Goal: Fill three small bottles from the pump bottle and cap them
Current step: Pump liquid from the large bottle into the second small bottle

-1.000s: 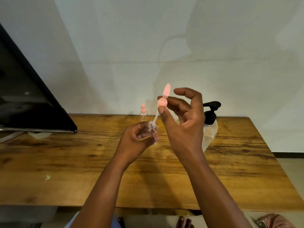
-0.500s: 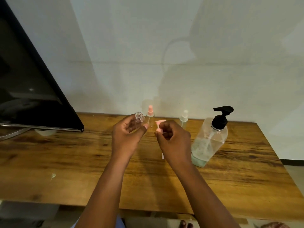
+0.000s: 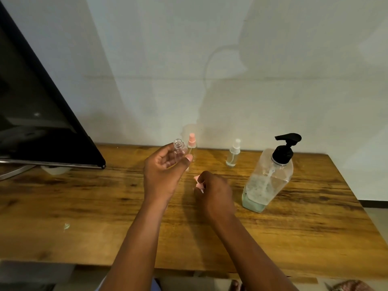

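Note:
My left hand (image 3: 165, 173) holds a small clear open bottle (image 3: 179, 149) upright above the table, its threaded neck uncapped. My right hand (image 3: 214, 194) is low over the wooden table (image 3: 105, 206) and pinches the pink spray cap (image 3: 199, 183), whose thin tube pokes out below my fingers. Behind my left hand stands a second small bottle with a pink cap (image 3: 192, 147). A third small bottle with a white cap (image 3: 233, 153) stands further right. The large pump bottle (image 3: 270, 175) with a black pump head stands at the right, holding a little greenish liquid at the bottom.
A dark monitor (image 3: 31, 114) on a metal stand fills the left back of the table. A pale wall rises right behind the bottles. A small pale scrap (image 3: 66, 226) lies near the front left. The table's front edge runs just below my forearms.
My right hand pulled the pink cap and its tube out of the bottle and lowered it toward the table. My left hand moved the open bottle left and back.

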